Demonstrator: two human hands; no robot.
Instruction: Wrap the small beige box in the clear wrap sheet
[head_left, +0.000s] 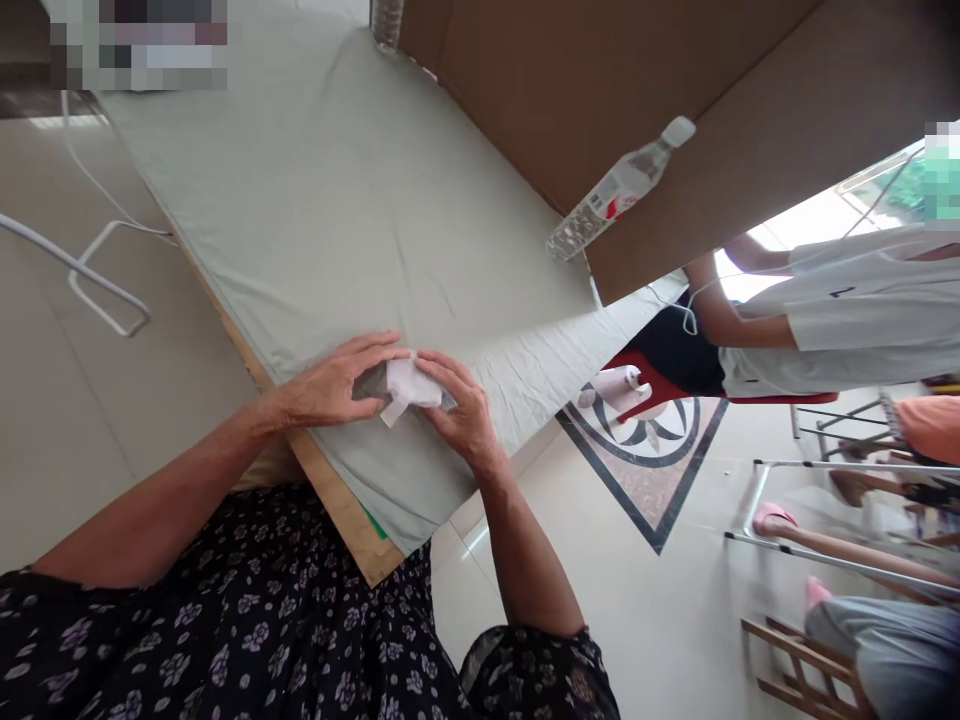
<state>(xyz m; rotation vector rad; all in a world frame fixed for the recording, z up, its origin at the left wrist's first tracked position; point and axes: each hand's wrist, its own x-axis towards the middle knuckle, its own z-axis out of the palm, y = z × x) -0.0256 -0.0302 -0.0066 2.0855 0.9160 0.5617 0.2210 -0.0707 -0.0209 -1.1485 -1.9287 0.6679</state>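
Observation:
A small white bundle (pixel 414 384), like folded paper or tissue with greyish see-through wrap at its ends, lies between my hands on the cloth-covered table (pixel 330 240). My left hand (pixel 337 385) curves round its left end, thumb below and fingers above. On the other side, my right hand (pixel 466 408) grips the right end, its fingers over the top and its thumb underneath. A loose white flap sticks out toward me at the lower left of the bundle. The exact kind of thing is too small to make out.
A tall cardboard divider (pixel 540 90) stands across the table, with a clear plastic bottle (pixel 619 190) beside it. Past it sits a person in a white shirt (pixel 772 320). The table's wooden edge (pixel 337 505) is close to me. A white metal frame (pixel 112 275) is at left.

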